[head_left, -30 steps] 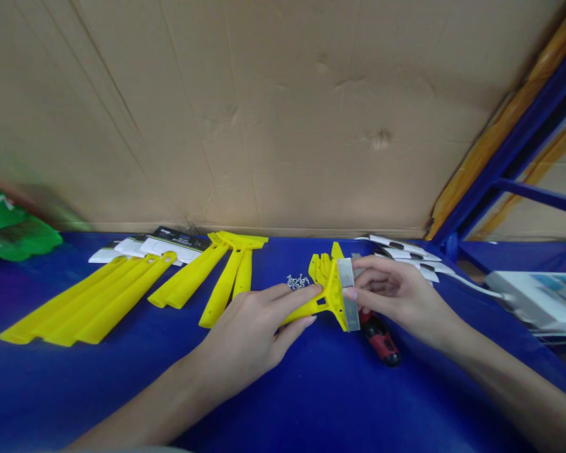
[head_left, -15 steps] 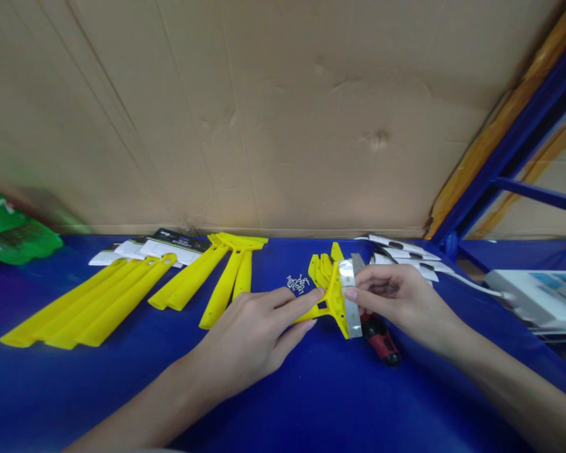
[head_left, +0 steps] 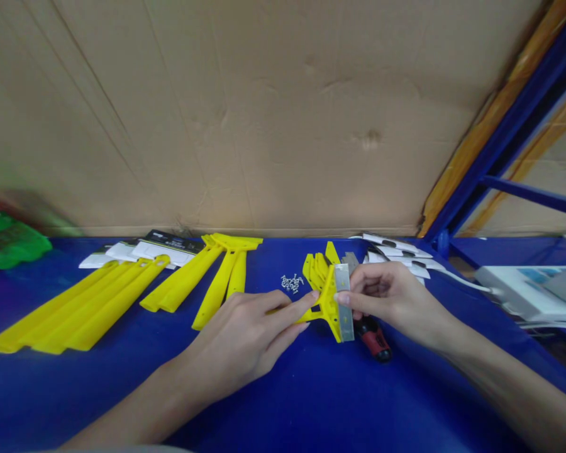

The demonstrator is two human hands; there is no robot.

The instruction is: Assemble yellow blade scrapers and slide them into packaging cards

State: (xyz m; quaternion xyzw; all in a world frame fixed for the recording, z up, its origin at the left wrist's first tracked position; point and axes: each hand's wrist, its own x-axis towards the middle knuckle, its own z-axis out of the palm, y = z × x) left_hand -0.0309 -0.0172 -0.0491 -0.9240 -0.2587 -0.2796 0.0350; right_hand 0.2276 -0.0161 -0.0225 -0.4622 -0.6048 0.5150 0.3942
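Observation:
My left hand [head_left: 249, 340] is closed around the handle of a yellow plastic scraper [head_left: 329, 306], its index finger lying along the neck. Against the scraper's wide head lies a flat metal blade [head_left: 343, 302], pinched at its edge by the thumb and fingers of my right hand [head_left: 391, 296]. Behind the head are more yellow scraper parts [head_left: 316, 270]. Left of them is a small pile of silver screws [head_left: 292, 283]. A red and black screwdriver [head_left: 375, 340] lies partly under my right hand.
Long yellow handles [head_left: 89, 305] lie side by side at the left, with more yellow scraper pieces [head_left: 221, 277] nearby. Packaged cards [head_left: 165, 246] lie behind. A green bottle [head_left: 14, 239] is far left, a white box with a cable [head_left: 523, 289] at right. Cardboard [head_left: 264, 126] backs the blue table [head_left: 311, 402].
The metal blade has turned and now sits flatter along the scraper's head. The whole view has shifted slightly, and both hands keep their grips.

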